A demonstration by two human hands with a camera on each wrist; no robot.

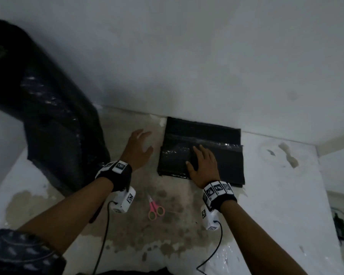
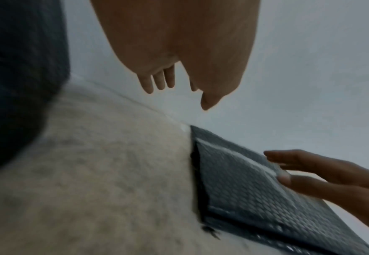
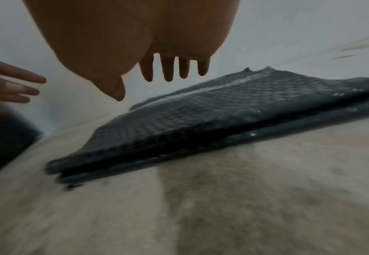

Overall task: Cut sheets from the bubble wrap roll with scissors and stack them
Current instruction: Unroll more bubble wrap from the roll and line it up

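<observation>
A stack of dark bubble wrap sheets (image 1: 216, 139) (image 2: 253, 196) (image 3: 200, 119) lies on the floor against the white wall. My right hand (image 1: 202, 161) (image 3: 157, 75) hovers just over the stack's near left part, fingers straight and spread, holding nothing. My left hand (image 1: 140, 144) (image 2: 179, 89) is in the air to the left of the stack, fingers loose and empty. The big dark bubble wrap roll (image 1: 48, 108) leans at the far left. Pink-handled scissors (image 1: 154, 207) lie on the floor between my forearms.
The floor (image 1: 167, 235) is stained and patchy in the middle, white at the sides. A white wall (image 1: 187, 66) rises right behind the stack. A dark cable and plug (image 1: 341, 227) lie at the far right. Wires hang from both wrist cameras.
</observation>
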